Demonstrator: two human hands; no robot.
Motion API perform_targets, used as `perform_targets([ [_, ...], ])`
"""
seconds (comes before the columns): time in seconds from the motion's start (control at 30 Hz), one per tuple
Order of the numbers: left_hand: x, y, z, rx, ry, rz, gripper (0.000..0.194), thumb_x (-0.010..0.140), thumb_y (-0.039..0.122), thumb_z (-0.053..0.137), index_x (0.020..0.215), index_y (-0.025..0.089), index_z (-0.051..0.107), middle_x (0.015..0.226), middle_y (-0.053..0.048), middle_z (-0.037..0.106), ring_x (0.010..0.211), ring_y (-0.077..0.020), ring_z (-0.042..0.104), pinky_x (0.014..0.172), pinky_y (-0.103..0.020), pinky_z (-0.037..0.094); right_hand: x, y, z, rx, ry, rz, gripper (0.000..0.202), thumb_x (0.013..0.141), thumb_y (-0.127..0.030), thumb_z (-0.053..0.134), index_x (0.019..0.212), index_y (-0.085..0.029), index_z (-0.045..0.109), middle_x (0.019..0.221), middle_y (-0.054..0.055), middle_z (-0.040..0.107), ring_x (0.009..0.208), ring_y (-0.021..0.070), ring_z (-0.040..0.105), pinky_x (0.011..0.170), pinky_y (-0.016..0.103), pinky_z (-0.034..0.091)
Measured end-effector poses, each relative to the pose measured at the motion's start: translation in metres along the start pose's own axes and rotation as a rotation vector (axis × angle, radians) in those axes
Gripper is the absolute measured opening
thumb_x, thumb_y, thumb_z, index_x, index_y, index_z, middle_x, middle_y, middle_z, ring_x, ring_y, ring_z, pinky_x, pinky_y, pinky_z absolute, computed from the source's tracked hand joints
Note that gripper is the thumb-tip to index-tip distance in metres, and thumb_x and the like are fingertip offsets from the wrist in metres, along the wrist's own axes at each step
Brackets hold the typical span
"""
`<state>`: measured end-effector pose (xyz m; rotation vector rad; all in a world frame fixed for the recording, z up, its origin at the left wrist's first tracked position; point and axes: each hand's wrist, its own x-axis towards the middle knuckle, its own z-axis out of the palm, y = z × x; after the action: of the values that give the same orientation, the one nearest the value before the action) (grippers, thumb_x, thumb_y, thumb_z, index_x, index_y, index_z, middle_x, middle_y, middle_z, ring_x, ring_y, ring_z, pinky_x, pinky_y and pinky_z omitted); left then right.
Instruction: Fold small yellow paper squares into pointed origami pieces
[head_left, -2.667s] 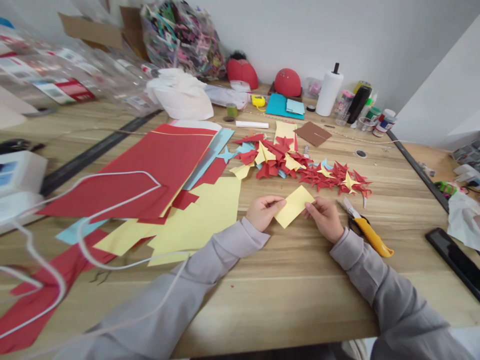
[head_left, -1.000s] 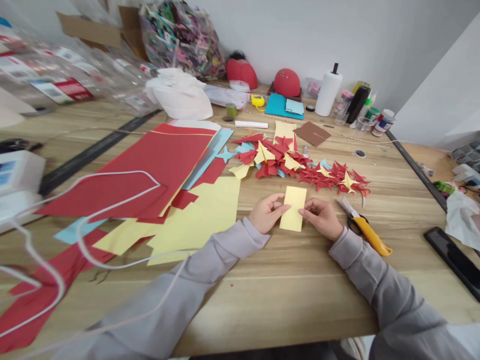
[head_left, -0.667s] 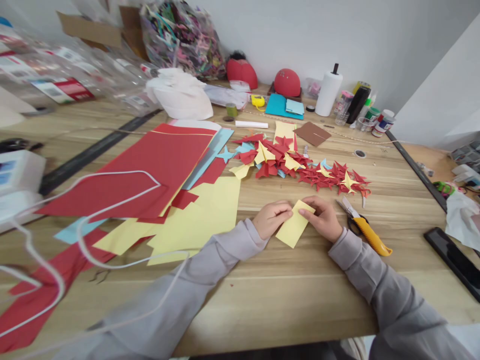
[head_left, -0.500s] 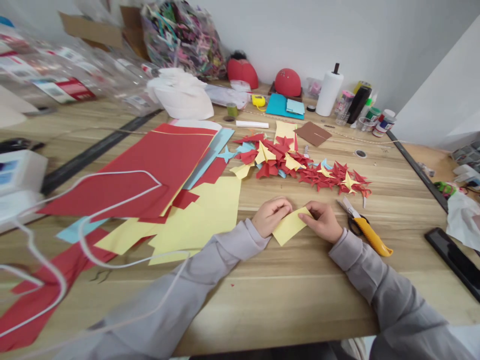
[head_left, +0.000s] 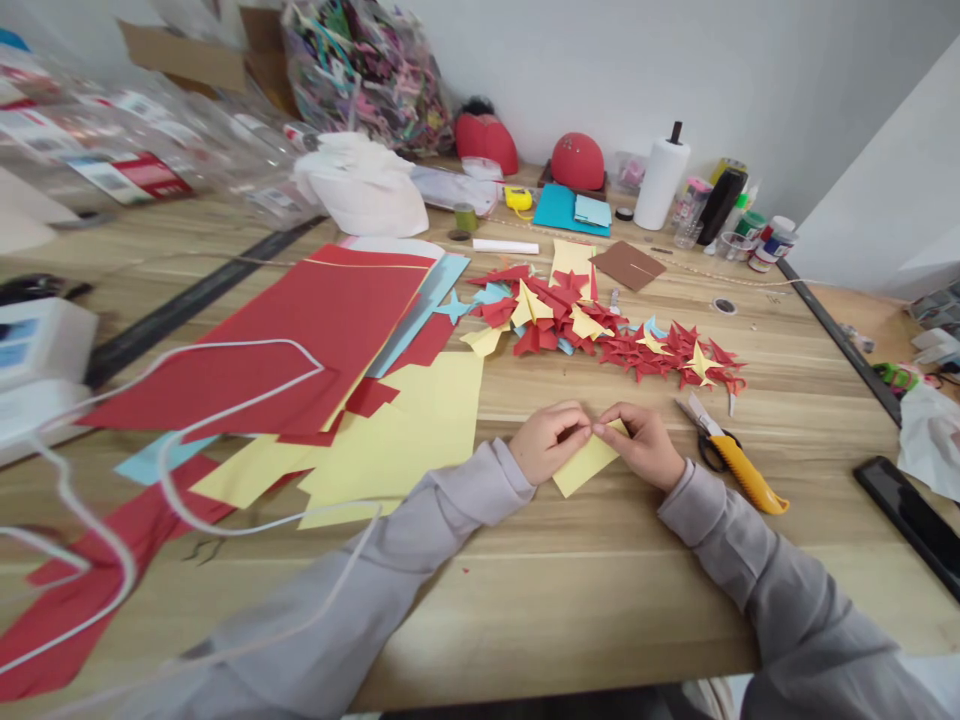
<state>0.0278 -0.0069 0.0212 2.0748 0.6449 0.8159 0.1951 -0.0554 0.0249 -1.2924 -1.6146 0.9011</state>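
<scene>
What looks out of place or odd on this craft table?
A white cord loops loosely across the red paper sheets. Scissors lie open-bladed beside the right hand. Both it and the left hand pinch the yellow paper normally.

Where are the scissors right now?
In the head view the scissors lie on the wooden table just right of the right hand, below the pile of red paper stars; no hand touches them.
</scene>
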Motion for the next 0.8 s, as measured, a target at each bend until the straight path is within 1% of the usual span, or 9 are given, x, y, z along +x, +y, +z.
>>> perform_targets([
  [0.17, -0.001, 0.001, 0.000, 0.016, -0.040, 0.012, 0.023, 0.081, 0.024, 0.043, 0.065, 0.015, 0.056, 0.062, 0.000, 0.043, 0.058, -0.0103, 0.042, 0.056, -0.023, 0.033, 0.002, 0.000, 0.003, 0.000, 0.012, -0.040, 0.018, 0.077, -0.035, 0.057, 0.072, -0.017, 0.059, 0.068, 0.001, 0.058, 0.064, 0.0129, 0.052, 0.061, 0.026, 0.042],
  [0.3, -0.001, 0.002, -0.001, -0.024, -0.035, 0.037, 0.024, 0.079, 0.021, 0.044, 0.057, 0.014, 0.054, 0.058, 0.001, 0.041, 0.055, -0.0090, 0.040, 0.053, -0.022, 0.031, 0.004, 0.003, 0.002, 0.056, -0.027, -0.082, 0.016, 0.076, -0.032, 0.059, 0.069, -0.017, 0.059, 0.071, 0.002, 0.058, 0.069, 0.0136, 0.054, 0.067, 0.027, 0.042],
  [0.37, -0.001, 0.001, -0.001, -0.046, -0.008, 0.044, 0.023, 0.077, 0.019, 0.046, 0.056, 0.014, 0.054, 0.057, 0.001, 0.041, 0.053, -0.0086, 0.040, 0.052, -0.022, 0.031, 0.005, 0.004, 0.001, 0.102, -0.018, -0.043, 0.017, 0.075, -0.033, 0.060, 0.069, -0.017, 0.059, 0.070, 0.001, 0.056, 0.066, 0.0126, 0.052, 0.064, 0.026, 0.041],
  [0.5, 0.000, -0.002, -0.002, -0.095, 0.037, 0.039, 0.020, 0.074, 0.017, 0.048, 0.057, 0.013, 0.057, 0.057, 0.000, 0.045, 0.051, -0.0082, 0.040, 0.050, -0.022, 0.030, 0.006, 0.007, -0.003, 0.256, 0.078, 0.096, 0.020, 0.069, -0.036, 0.065, 0.067, -0.017, 0.058, 0.065, -0.002, 0.053, 0.059, 0.0099, 0.046, 0.055, 0.022, 0.036],
  [0.57, 0.000, -0.002, -0.004, -0.120, 0.063, 0.031, 0.019, 0.073, 0.017, 0.049, 0.056, 0.012, 0.057, 0.057, 0.000, 0.046, 0.051, -0.0083, 0.041, 0.049, -0.022, 0.030, 0.007, 0.009, -0.004, 0.343, 0.124, 0.140, 0.020, 0.067, -0.035, 0.067, 0.065, -0.017, 0.059, 0.064, -0.003, 0.053, 0.057, 0.0090, 0.045, 0.053, 0.022, 0.034],
  [0.7, -0.001, -0.005, -0.012, -0.179, 0.152, -0.008, 0.020, 0.072, 0.017, 0.051, 0.053, 0.013, 0.057, 0.054, 0.000, 0.047, 0.052, -0.0094, 0.043, 0.049, -0.023, 0.032, 0.008, 0.011, -0.008, 0.538, 0.237, 0.239, 0.019, 0.064, -0.033, 0.070, 0.064, -0.018, 0.058, 0.058, -0.004, 0.053, 0.052, 0.0085, 0.045, 0.050, 0.021, 0.033],
  [0.8, -0.001, -0.008, -0.016, -0.278, 0.250, -0.068, 0.022, 0.072, 0.019, 0.051, 0.051, 0.014, 0.054, 0.053, 0.000, 0.047, 0.050, -0.0093, 0.045, 0.049, -0.023, 0.035, 0.010, 0.013, -0.010, 0.663, 0.326, 0.307, 0.021, 0.062, -0.035, 0.070, 0.063, -0.019, 0.057, 0.054, -0.005, 0.053, 0.048, 0.0086, 0.046, 0.049, 0.022, 0.034],
])
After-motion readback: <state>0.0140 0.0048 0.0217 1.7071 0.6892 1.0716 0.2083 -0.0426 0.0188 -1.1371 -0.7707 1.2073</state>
